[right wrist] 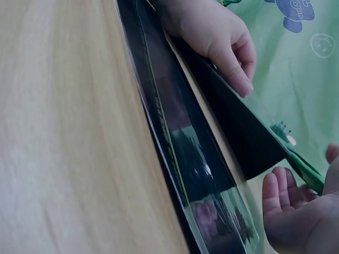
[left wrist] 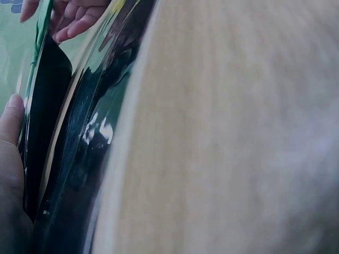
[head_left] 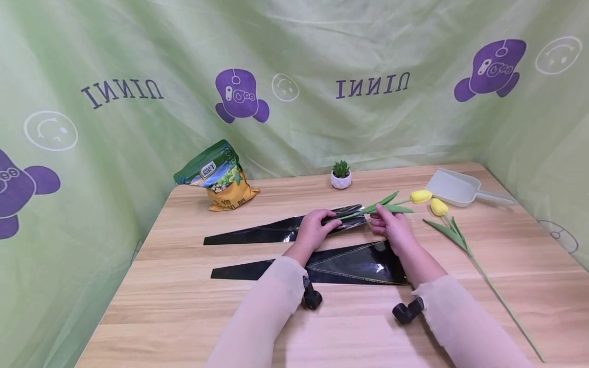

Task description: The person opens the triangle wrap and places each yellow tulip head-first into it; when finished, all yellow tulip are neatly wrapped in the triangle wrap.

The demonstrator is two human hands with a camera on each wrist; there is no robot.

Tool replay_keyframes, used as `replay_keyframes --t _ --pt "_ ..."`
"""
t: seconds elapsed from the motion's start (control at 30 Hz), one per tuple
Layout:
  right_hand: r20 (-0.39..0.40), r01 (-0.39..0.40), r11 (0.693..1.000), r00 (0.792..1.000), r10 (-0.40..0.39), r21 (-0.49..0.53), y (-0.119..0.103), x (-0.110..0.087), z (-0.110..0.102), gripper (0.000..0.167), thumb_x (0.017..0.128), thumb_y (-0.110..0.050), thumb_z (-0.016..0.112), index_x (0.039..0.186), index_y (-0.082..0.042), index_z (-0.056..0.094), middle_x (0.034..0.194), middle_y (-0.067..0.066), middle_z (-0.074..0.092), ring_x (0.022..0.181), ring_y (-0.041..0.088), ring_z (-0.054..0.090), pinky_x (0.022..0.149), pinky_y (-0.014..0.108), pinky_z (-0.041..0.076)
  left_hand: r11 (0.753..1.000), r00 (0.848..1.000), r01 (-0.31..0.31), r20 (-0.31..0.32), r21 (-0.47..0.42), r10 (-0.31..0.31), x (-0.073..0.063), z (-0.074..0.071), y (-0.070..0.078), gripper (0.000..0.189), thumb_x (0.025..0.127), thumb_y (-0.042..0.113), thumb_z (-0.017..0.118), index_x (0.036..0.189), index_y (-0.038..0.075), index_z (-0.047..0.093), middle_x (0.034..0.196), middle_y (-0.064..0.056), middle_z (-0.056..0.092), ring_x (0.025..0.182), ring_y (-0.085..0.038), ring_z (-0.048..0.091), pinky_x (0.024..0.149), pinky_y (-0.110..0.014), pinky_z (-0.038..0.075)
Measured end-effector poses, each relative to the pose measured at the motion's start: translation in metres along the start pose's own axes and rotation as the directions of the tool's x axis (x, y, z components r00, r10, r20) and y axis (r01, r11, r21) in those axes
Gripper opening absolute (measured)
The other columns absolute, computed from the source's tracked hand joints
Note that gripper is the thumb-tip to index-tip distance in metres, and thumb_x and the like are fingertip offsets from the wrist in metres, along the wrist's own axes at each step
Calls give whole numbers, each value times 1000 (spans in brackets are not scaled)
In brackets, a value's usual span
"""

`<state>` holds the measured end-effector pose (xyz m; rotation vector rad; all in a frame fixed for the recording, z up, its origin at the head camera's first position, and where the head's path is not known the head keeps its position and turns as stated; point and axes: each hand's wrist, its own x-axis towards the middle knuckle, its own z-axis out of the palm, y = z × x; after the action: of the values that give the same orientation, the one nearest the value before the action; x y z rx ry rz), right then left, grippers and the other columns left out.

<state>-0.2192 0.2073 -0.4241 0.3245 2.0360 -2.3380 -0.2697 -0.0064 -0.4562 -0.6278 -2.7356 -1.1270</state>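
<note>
Tulip (head_left: 386, 198) lies along far black sleeve (head_left: 267, 232), bloom (head_left: 421, 197) rightward; left hand (head_left: 315, 230) grips sleeve; right hand (head_left: 394, 228), nearer bloom, pinches leafy stem.

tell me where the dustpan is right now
In the head view, the dustpan lies at the back right of the table, its handle pointing right, with two yellow tulip blooms near its left end.

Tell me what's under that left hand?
The farther black sleeve runs under the left hand, showing on both sides. A green tulip stem leads there from the right; the hand covers any further part, so I can't tell whether that's inside the sleeve.
</note>
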Motion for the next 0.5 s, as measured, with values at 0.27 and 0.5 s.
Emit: replay_keyframes --t 0.27,0.5 --pt "-92 -40 964 994 67 264 -12 -6 -15 45 104 -51 29 126 -14 41 112 -3 54 99 10 58 101 27 51 1000 1000 -4 -7 -7 4 -1 0 0 29 89 35 71 109 14 73 115 -5 72 113 -20 66 101 -33 50" --pt "-183 -50 860 969 164 508 -20 -7 -25 19 102 -27 52 116 -14 51 114 -1 55 94 11 60 96 26 54 1000 1000 4 7 -1 -4 0 0 -1 29 89 36 71 110 15 73 115 -4 72 113 -19 65 101 -33 50"
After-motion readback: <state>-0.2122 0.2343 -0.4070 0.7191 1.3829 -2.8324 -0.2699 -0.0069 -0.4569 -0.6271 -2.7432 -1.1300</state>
